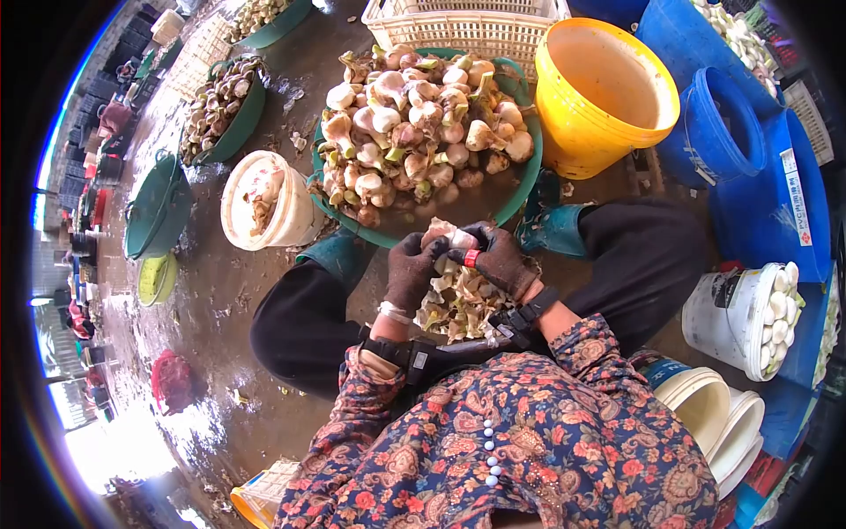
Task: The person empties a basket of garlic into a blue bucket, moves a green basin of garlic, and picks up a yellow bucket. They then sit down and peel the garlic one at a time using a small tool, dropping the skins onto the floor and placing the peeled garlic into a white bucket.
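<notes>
Both hands are in dark gloves and meet at the near rim of a green basin (520,189) heaped with unpeeled garlic bulbs (414,123). Between them is a garlic bulb (448,233) with pinkish skin. My left hand (412,269) has its fingers closed on the bulb from the left. From the right, my right hand (500,260) also grips it, with red tape round one finger. Below the hands, loose peeled skins (463,304) lie in a pile between the legs.
A white bucket (300,216) with skins stands left of the basin, a yellow bucket (577,132) to its right. Behind is a cream crate (458,31). Blue tubs (758,212) and a white bucket (718,322) of peeled garlic stand at the right.
</notes>
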